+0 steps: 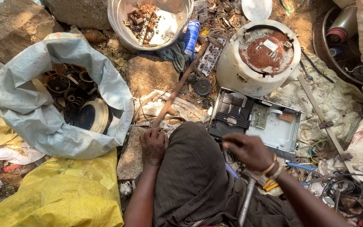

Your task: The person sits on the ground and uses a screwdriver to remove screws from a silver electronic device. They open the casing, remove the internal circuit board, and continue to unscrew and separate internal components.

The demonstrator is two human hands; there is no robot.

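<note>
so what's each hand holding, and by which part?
Right hand is closed on a thin tool beside the opened disc player; which part it grips cannot be told. Left hand grips the near end of a rusty rod.

Left hand (153, 145): rested closed on the near end of a long rusty rod (178, 86), beside the person's dark-clad knee.
Right hand (247, 150): was clenched just over the near edge of an opened disc player chassis (255, 122); what it gripped could not be made out.
Chassis: lay lidless, black tray and green circuit board showing.
Behind it: a white round appliance (258, 56) with a rusted top.
Left side: a pale sack (34, 113) of metal rings and coils, above a yellow bag (64, 189).
Top: a steel bowl (118, 19) of scrap, with a blue can (191, 37) beside it.
Near the right wrist: a hammer (247, 191) and blue-handled pliers (301, 167).
</note>
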